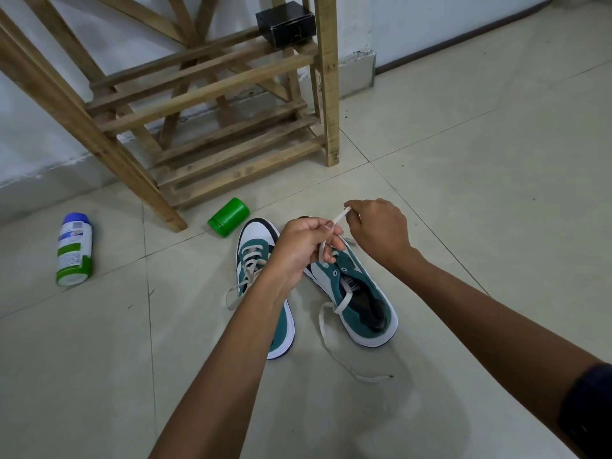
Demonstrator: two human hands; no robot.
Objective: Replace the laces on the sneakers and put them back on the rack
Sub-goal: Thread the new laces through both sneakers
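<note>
I have both hands up over the pair of sneakers, which sit side by side on the tiled floor just in front of the wooden rack (pixel 212 104). My left hand (pixel 303 245) has its fingers curled round the white lace (pixel 338 220) above the right sneaker (pixel 356 294), and my right hand (pixel 379 228) pinches the lace's tip between thumb and fingertips. The lace runs down into that shoe's eyelets, and its other end trails loose on the floor toward me. The left sneaker (pixel 261 276) looks laced but untied. I judge I'm mid-lacing on the right shoe. Next I need to aim the tip at an open eyelet and pull the slack through evenly. A green jar (pixel 229 217) and a spray can (pixel 73 250) lie on the floor near the rack's front foot.
</note>
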